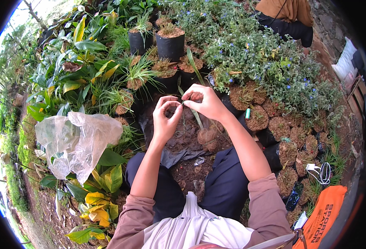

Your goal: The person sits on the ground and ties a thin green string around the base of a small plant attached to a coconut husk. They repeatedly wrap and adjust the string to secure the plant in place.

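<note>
My left hand [166, 120] and my right hand [207, 103] meet in front of me, fingertips pinched close together. Whatever lies between them is too thin or too hidden to make out. Just below my right hand, a long narrow green leaf [198, 119] slants down to a round brown ball of fibre or roots [208, 139] resting on the ground. Another long leaf [194, 66] rises behind my right hand. Dark soil and crumpled dark plastic [181, 155] lie between my knees. To the right, a green thread spool [247, 113] stands on a pot's brown fibre top.
A clear plastic bag [79, 143] lies over leafy plants at left. Black potted plants [170, 46] stand ahead, and blue-flowered bushes [270, 58] spread beyond. At right are a white cable [324, 173], a phone [294, 196] and an orange bag [324, 218]. Another person [286, 16] is at far right.
</note>
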A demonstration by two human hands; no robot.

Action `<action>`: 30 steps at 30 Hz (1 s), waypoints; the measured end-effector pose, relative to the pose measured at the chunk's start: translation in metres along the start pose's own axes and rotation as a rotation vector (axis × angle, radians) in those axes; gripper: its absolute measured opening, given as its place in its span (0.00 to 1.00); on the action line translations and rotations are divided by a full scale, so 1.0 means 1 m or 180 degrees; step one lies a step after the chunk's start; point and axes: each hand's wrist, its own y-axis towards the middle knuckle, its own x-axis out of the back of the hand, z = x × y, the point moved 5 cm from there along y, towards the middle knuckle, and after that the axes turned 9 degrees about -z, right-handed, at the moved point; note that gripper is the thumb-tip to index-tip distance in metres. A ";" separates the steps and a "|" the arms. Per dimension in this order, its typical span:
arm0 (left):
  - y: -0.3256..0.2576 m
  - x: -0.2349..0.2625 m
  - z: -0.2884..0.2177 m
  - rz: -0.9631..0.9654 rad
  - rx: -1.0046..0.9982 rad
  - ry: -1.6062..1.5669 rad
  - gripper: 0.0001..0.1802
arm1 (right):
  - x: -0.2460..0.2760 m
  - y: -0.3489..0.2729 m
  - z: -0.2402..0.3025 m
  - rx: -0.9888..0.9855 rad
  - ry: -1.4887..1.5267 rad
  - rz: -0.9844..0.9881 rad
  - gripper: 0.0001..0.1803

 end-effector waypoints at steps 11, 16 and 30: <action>0.000 0.002 0.007 0.0082 0.0012 0.0021 0.06 | 0.001 -0.001 -0.007 -0.0134 0.0163 0.0026 0.05; 0.000 0.000 -0.002 0.0059 -0.0166 0.0207 0.05 | -0.002 0.000 -0.010 -0.0119 0.0156 -0.0078 0.06; 0.000 0.004 0.010 0.0108 0.0064 -0.0119 0.08 | -0.005 -0.003 0.005 0.0294 -0.0160 -0.0094 0.04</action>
